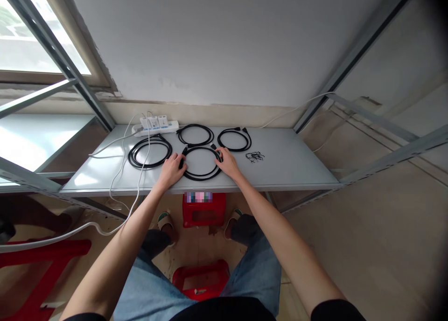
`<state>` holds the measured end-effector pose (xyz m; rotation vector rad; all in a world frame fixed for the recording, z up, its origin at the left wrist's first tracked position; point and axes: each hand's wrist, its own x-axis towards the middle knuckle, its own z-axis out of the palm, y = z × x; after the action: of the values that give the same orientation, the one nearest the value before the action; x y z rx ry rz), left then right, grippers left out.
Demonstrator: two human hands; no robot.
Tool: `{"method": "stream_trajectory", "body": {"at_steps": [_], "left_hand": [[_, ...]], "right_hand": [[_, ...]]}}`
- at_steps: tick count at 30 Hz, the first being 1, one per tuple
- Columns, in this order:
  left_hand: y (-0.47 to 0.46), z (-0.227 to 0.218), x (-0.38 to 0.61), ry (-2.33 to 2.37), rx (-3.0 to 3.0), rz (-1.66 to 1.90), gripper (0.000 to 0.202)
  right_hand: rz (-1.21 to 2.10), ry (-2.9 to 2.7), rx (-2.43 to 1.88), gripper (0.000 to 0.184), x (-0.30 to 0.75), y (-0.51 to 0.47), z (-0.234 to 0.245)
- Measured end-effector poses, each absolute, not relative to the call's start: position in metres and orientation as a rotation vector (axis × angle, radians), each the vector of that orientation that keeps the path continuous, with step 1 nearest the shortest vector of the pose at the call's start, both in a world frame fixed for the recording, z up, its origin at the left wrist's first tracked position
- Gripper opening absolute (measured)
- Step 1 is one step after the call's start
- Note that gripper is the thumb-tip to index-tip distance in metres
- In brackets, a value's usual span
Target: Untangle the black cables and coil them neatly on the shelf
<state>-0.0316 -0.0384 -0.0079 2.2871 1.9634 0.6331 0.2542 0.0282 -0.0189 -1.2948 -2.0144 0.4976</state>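
Observation:
A black cable [202, 177] with connector ends lies wound in a ring near the front of the grey shelf. My left hand [173, 169] has its fingers closed on the ring's left side, by one connector. On the opposite side, my right hand [227, 162] grips the coil with thumb and fingers, just below the other connector. Three more black coils surround it: a left coil [129, 155], a back coil [196, 125] and a right coil [234, 150]. Small black wire ties [255, 157] lie in a loose pile to the right of my right hand.
A white power strip [171, 127] with plugged-in adapters stands at the back left. Its white cord [139, 181] crosses the left coil and hangs over the front edge. Metal uprights flank the shelf [290, 167]. A red stool [204, 213] stands underneath.

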Motion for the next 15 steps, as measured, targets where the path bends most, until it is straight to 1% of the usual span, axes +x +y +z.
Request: {"method": "stream_trajectory", "body": {"at_steps": [15], "left_hand": [[-0.0395,-0.0061,-0.0305,1.957,2.278,0.640,0.030]], "right_hand": [[0.521,-1.986,-1.290,0.029,0.2546,0.0310,-0.0196]]}}
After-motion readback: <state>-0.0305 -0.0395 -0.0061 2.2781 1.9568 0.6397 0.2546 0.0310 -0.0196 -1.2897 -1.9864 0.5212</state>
